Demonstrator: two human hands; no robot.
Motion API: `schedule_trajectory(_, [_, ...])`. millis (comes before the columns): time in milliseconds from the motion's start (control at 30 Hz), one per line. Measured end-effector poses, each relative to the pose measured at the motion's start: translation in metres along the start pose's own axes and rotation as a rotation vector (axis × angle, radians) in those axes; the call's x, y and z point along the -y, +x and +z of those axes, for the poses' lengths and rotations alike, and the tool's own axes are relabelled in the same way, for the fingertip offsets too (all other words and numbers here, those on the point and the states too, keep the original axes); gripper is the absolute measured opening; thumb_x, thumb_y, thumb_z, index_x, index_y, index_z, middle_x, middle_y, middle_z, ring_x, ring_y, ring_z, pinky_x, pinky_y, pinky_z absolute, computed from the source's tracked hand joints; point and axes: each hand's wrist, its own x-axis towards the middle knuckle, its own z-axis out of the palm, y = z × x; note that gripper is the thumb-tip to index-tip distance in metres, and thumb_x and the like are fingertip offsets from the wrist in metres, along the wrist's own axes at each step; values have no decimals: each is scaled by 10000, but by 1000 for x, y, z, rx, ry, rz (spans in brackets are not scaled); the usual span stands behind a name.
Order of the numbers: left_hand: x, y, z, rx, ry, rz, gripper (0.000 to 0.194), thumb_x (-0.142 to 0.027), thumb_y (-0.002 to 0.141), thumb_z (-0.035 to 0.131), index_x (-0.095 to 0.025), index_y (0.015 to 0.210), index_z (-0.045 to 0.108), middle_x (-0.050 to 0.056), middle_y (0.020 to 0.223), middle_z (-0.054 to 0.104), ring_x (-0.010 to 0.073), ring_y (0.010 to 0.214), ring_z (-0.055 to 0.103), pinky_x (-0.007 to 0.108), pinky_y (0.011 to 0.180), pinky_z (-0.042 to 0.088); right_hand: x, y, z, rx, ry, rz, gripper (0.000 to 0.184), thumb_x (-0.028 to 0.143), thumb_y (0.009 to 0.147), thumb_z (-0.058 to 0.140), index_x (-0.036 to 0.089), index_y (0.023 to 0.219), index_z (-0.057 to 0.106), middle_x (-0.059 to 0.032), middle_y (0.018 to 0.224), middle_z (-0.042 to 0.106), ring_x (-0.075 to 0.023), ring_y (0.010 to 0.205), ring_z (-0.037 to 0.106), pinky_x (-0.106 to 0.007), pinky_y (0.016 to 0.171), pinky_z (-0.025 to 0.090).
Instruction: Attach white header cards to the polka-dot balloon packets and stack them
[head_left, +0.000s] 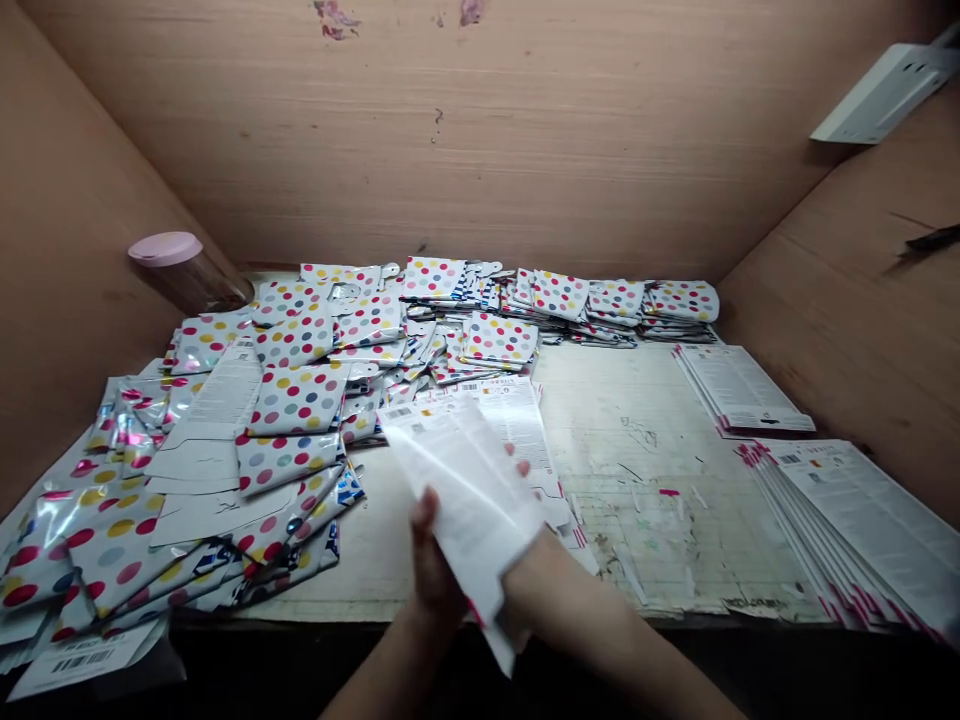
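Note:
Both my hands hold one white printed card sleeve [465,480] over the front middle of the worn table [660,470]. My left hand [433,570] grips its lower left edge, thumb up along the side. My right hand [534,575] is mostly behind the sleeve, with only a fingertip showing past its upper right edge. Under the sleeve lies a small stack of similar white printed cards [525,425]. Heaps of polka-dot foil packets [296,395] cover the left side and the back of the table.
Two fanned stacks of white printed cards lie at the right, one further back [739,385] and one near the front edge [862,525]. A pink-lidded clear jar [184,270] stands at the back left. Plywood walls [480,140] close in three sides. A white power strip [885,95] hangs upper right.

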Motion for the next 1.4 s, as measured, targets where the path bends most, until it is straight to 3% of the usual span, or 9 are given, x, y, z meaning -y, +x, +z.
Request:
schedule_trajectory(67, [-8, 15, -11, -142, 78, -1, 772, -680, 731, 534, -146, 1290, 529, 157, 1200, 657, 409, 1162, 569, 558, 1010, 435, 2, -20, -16, 140, -78, -111, 596, 70, 801, 548, 278, 1359, 517, -68, 1415, 515, -290, 1307, 473, -466, 1088, 412])
schedule_trajectory(133, [-13, 30, -21, -178, 262, 20, 735, -447, 738, 666, -144, 1366, 433, 156, 1216, 645, 369, 1141, 591, 534, 1019, 436, -6, -37, -35, 138, -195, -173, 515, 67, 858, 500, 264, 1332, 530, -79, 1319, 590, -235, 1222, 549, -378, 1017, 486])
schedule_trajectory(233, [-2, 40, -30, -216, 692, 313, 840, -290, 805, 641, -211, 1498, 172, 158, 1406, 483, 313, 1250, 511, 522, 1056, 399, -44, -37, -45, -125, -345, -114, 320, 102, 940, 430, 219, 1182, 605, -89, 1052, 633, -190, 995, 613, -325, 844, 547])
schedule_trajectory(300, [9, 34, -36, -270, 1098, 591, 787, -212, 849, 594, -263, 1508, 166, 148, 1515, 328, 309, 1352, 388, 539, 1096, 337, -76, -26, -38, -237, -389, -90, 231, 131, 937, 467, 189, 1094, 626, -89, 959, 585, -199, 906, 590, -344, 783, 545])
schedule_trajectory(367, [15, 24, -44, -153, 1496, 785, 614, -143, 885, 533, -304, 1449, 349, 103, 1507, 365, 304, 1396, 315, 560, 1127, 271, -100, -18, -27, -262, -403, -102, 174, 138, 923, 501, 180, 1031, 630, -83, 927, 546, -203, 876, 562, -357, 766, 534])
schedule_trajectory(467, [9, 8, -61, 326, 1836, 762, 484, -253, 923, 517, -287, 1401, 448, 82, 1450, 475, 300, 1408, 307, 556, 1141, 256, -112, -18, -14, -269, -422, -128, 129, 137, 923, 510, 188, 937, 628, -67, 876, 525, -202, 849, 524, -360, 747, 502])
schedule_trajectory(533, [2, 2, -72, 518, 1918, 685, 656, -455, 888, 558, -229, 1467, 349, 115, 1517, 382, 327, 1427, 266, 552, 1138, 267, -108, -24, -7, -259, -436, -149, 129, 135, 926, 514, 191, 904, 628, -53, 826, 523, -195, 816, 504, -358, 735, 481])
schedule_trajectory(700, [-1, 0, -81, 578, 2032, 653, 941, -692, 767, 569, -202, 1507, 255, 130, 1571, 263, 354, 1444, 207, 535, 1151, 235, -102, -36, 13, -358, -459, -140, 99, 134, 914, 551, 188, 895, 632, -46, 784, 534, -194, 778, 487, -365, 733, 452])
schedule_trajectory(1400, [7, 0, -81, 516, 2048, 739, 781, -579, 845, 532, -185, 1485, 321, 124, 1564, 282, 331, 1442, 225, 497, 1142, 267, -112, -35, 34, -355, -798, -105, 270, 227, 996, 368, 174, 793, 539, -68, 810, 544, -215, 792, 434, -359, 740, 322])
